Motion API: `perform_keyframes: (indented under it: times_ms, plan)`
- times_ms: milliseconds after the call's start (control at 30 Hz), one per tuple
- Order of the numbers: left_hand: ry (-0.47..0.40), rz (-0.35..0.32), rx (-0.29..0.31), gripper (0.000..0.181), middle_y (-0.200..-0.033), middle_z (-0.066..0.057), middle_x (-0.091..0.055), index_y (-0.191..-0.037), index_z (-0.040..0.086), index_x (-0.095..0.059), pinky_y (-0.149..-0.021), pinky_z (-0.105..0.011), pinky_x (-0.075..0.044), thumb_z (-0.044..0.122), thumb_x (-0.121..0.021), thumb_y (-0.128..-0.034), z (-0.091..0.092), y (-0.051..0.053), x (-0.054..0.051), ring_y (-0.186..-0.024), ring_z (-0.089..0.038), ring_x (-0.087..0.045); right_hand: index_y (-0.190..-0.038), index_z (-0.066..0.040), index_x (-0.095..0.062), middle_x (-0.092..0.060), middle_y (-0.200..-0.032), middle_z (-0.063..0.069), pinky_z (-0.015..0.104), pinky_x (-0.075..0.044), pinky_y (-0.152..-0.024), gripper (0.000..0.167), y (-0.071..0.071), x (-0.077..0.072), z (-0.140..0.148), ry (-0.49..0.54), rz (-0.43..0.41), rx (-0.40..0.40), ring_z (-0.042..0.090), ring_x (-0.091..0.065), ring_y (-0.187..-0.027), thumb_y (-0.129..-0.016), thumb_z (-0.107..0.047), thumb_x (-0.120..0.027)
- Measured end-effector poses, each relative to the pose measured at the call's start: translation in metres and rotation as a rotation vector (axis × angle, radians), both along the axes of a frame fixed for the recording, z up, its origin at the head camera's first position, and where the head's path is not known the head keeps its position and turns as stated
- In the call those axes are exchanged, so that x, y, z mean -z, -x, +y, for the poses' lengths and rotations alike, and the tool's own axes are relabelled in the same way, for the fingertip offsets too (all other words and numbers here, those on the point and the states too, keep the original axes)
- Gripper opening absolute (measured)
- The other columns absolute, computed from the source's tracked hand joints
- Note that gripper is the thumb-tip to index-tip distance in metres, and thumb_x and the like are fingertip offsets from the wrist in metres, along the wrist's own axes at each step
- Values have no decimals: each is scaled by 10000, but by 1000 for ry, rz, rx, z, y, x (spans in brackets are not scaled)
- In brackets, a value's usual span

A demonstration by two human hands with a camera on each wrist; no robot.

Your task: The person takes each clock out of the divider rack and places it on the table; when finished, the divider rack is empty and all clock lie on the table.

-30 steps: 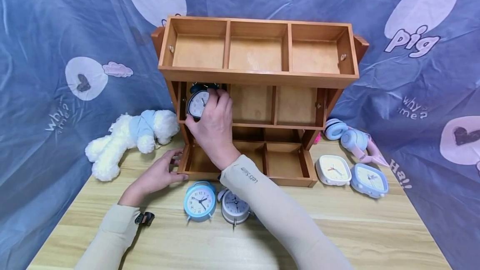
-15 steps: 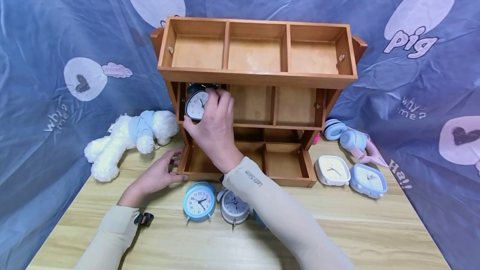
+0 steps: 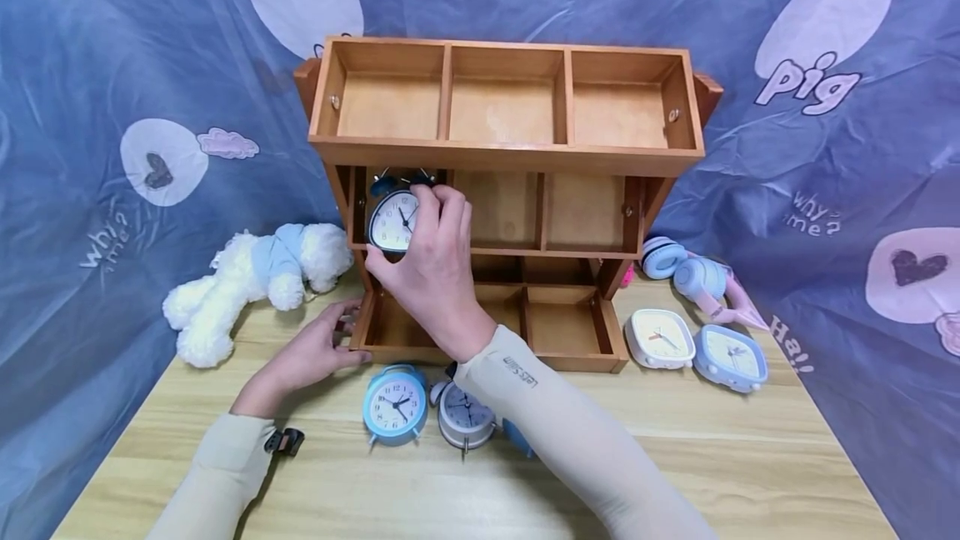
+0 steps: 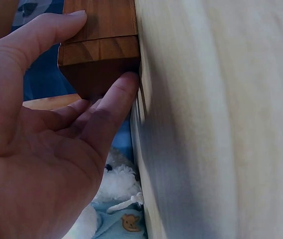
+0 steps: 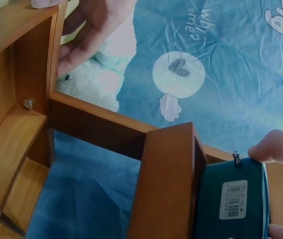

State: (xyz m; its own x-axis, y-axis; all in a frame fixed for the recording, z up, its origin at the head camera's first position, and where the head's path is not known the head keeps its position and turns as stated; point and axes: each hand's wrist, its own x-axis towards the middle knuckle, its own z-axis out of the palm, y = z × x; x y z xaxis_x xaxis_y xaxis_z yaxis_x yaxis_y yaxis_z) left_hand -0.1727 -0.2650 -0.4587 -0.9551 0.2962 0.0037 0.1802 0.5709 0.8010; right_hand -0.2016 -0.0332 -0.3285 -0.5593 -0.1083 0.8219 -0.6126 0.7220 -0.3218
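A dark teal twin-bell alarm clock (image 3: 393, 222) with a white face is at the left compartment of the middle tier of a wooden three-tier shelf (image 3: 501, 158). My right hand (image 3: 438, 269) holds the clock by its sides, thumb at lower left, fingers at upper right. From the right wrist, the clock's teal underside (image 5: 233, 199) shows a barcode label and a short metal foot. My left hand (image 3: 307, 352) grips the bottom tier's left front corner. In the left wrist view its thumb lies on one face of the wooden corner (image 4: 101, 50), with fingers round the other side.
Before the shelf stand a light-blue alarm clock (image 3: 395, 405), a grey-white one (image 3: 466, 415) and a blue object (image 3: 517, 438) mostly under my right sleeve. To the right are white (image 3: 660, 338) and blue (image 3: 731, 357) square clocks and headphones (image 3: 701, 277). A white plush toy (image 3: 255, 286) lies left.
My right hand has drawn the teal clock slightly downward and outward, so its bells show more. My left hand keeps its place on the shelf corner. The head view has shifted a little.
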Motion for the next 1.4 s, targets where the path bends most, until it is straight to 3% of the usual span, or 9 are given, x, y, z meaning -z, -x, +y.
perform_keyframes:
  times_ms: [167, 400, 1100, 1400]
  plan:
    - [-4, 12, 6, 905, -1586, -325, -539, -1669, -56, -364, -939, -365, -660, 122, -896, -959, 0, -1, 1, -1316, -471, -675, -1432, 35, -583, -540, -1333, 225, 412, -573, -1059, 859, -6, 0, 4, -9, -10, -17, 354, -534, -1240, -803, -383, -992]
    - [10, 13, 10, 901, -1508, -319, -609, -1663, -54, -372, -898, -296, -636, 143, -901, -961, 0, -2, 1, -1289, -444, -700, -1446, 30, -575, -530, -1357, 223, 399, -601, -1051, 849, -15, 1, 11, -25, -50, -46, 347, -527, -1260, -813, -359, -985]
    - [26, -18, -17, 923, -1471, -331, -635, -1681, -49, -346, -864, -302, -647, 160, -892, -967, -3, -1, 4, -1327, -474, -678, -1424, 22, -571, -521, -1356, 219, 407, -632, -1035, 877, -40, 9, 37, -28, -99, -103, 349, -531, -1257, -772, -355, -1020]
    - [22, 0, -15, 917, -1480, -346, -616, -1669, -60, -354, -860, -286, -639, 149, -896, -959, -3, 1, 6, -1308, -480, -682, -1435, 10, -575, -511, -1392, 220, 414, -653, -1041, 868, -50, 16, 55, -21, -147, -105, 358, -521, -1310, -764, -319, -1018]
